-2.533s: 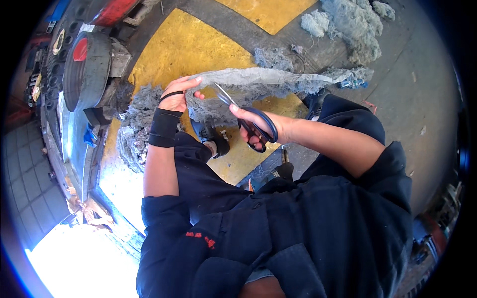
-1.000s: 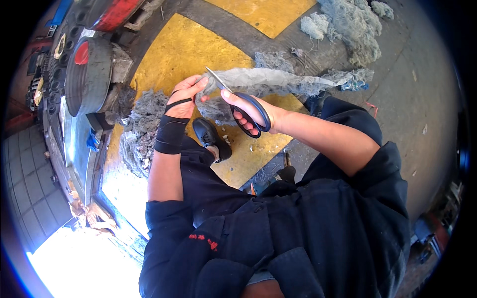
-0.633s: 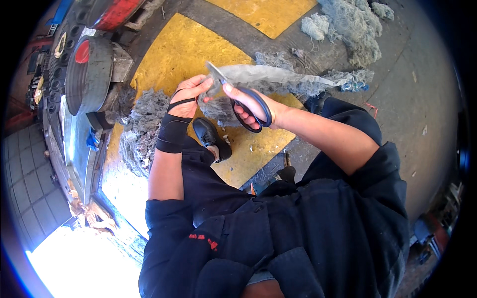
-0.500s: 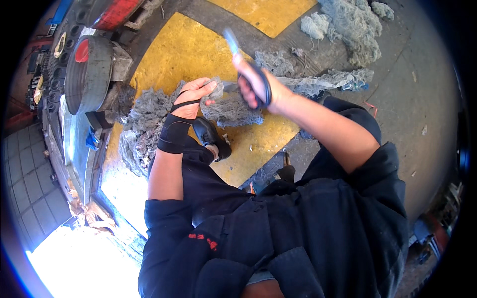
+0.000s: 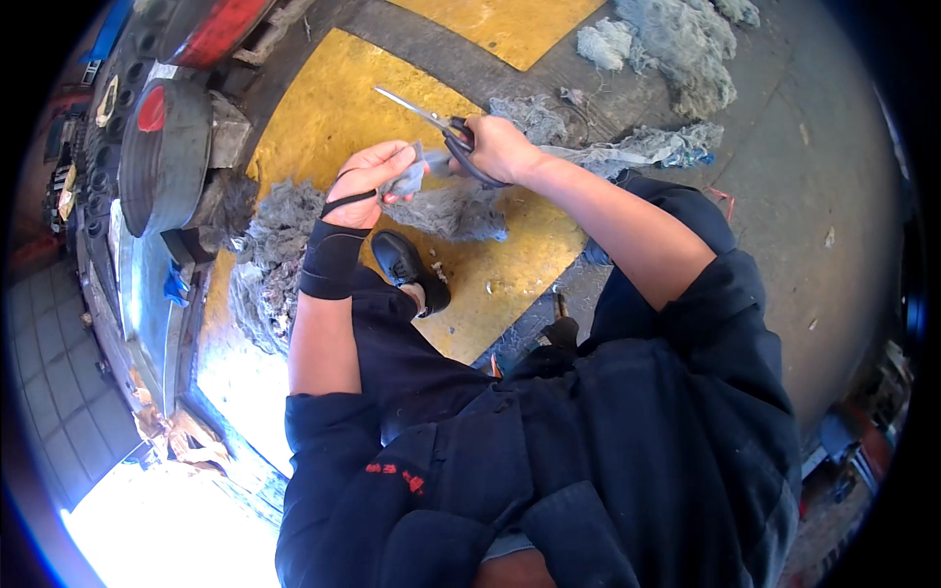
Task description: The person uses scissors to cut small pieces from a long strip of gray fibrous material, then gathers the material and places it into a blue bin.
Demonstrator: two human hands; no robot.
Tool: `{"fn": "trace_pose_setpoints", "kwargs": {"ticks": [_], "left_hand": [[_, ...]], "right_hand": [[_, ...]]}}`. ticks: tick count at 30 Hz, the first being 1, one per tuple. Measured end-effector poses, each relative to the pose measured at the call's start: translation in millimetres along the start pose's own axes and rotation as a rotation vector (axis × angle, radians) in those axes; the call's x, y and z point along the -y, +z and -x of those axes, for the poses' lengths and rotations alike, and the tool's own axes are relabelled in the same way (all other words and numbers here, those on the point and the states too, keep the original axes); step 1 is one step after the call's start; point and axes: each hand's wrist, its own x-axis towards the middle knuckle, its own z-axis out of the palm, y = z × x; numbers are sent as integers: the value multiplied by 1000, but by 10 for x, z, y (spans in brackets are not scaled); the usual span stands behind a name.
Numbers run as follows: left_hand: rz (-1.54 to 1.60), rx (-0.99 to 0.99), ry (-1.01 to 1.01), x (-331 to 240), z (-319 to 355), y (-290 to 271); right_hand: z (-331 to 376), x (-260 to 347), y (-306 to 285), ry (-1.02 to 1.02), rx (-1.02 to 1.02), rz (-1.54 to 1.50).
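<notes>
Left hand point(image 5: 375, 169) pinches grey cloth point(image 5: 446, 204); scissors point(image 5: 441, 127) just above.

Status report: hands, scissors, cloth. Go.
Left hand pinches grey cloth, held up. Right hand has scissors, blades pointing up-left, clear of the cloth. Grey fluff pile by the left wrist; nothing in the way.

A person's left hand point(image 5: 371, 174) grips a piece of cloth point(image 5: 446, 201), the right hand point(image 5: 498, 147) with scissors point(image 5: 431, 122) just beside it at three o'clock; a shoe point(image 5: 410, 271) sits below at six o'clock; a fibre pile point(image 5: 272, 257) lies at nine o'clock, beside a round machine drum point(image 5: 169, 157); more scraps point(image 5: 676, 44) lie well apart at one o'clock.
</notes>
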Motion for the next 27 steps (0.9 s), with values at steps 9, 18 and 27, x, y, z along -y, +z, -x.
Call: {"fn": "trace_pose_setpoints", "kwargs": {"ticks": [9, 18, 27], "left_hand": [[102, -220, 131, 130, -24, -137], [209, -70, 112, 158, -159, 13], [368, -413, 303, 146, -28, -572]], "right_hand": [[195, 120, -409, -125, -41, -465], [248, 2, -597, -121, -224, -724], [205, -274, -1069, 16, -489, -545]]}}
